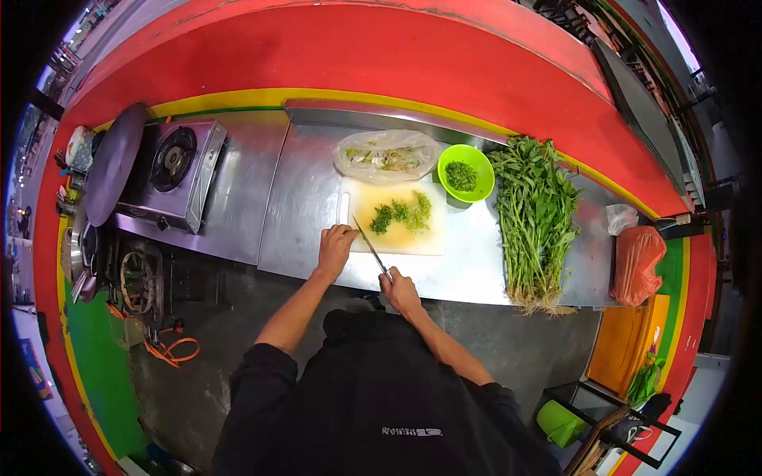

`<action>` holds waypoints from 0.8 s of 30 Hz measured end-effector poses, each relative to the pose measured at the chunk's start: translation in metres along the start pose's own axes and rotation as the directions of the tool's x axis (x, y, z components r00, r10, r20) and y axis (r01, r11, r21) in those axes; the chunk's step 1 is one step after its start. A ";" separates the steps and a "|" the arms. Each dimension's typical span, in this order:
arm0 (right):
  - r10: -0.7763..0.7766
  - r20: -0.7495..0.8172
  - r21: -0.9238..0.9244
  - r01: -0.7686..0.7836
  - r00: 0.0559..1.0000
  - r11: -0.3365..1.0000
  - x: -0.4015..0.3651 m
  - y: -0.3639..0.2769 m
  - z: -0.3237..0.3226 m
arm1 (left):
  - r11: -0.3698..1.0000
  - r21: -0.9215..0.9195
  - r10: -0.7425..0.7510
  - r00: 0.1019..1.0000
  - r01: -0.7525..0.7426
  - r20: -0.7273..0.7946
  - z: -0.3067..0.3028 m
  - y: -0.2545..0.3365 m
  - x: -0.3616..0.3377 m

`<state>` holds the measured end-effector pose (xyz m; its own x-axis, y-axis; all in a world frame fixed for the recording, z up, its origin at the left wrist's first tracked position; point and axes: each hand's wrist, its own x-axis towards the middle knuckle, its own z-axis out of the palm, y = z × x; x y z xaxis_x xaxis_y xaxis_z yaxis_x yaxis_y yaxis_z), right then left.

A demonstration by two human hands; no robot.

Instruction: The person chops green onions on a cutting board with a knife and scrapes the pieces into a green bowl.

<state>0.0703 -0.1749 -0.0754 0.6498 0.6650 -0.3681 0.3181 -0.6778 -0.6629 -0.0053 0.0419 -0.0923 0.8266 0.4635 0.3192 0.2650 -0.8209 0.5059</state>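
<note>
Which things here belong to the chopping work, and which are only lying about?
In use: right hand holding the knife, left hand at the cutting board edge, chopped greens, green bowl, bundle of greens.
Lying about: gas stove, dark round lid, orange bag.
</note>
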 end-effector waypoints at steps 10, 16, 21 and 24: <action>-0.020 -0.002 -0.018 0.020 1.000 1.000 0.001 0.000 0.001 | 0.999 -0.019 -0.051 0.998 0.050 -0.042 0.000 0.001 0.004; -0.006 -0.016 -0.076 0.005 1.000 0.997 -0.003 -0.008 0.000 | 0.999 0.039 -0.009 0.999 0.011 -0.049 0.009 -0.001 0.003; -0.037 -0.031 -0.048 0.035 0.999 0.998 -0.004 -0.011 0.002 | 0.996 0.082 -0.032 0.999 0.031 0.008 0.019 -0.007 -0.001; -0.043 -0.023 -0.048 0.042 0.999 0.998 -0.003 -0.011 -0.002 | 0.997 0.072 -0.038 0.999 0.040 -0.035 0.022 -0.006 -0.003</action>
<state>0.0660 -0.1701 -0.0652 0.6515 0.6860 -0.3239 0.3775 -0.6635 -0.6459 0.0017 0.0379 -0.1132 0.7983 0.5056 0.3272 0.3330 -0.8233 0.4597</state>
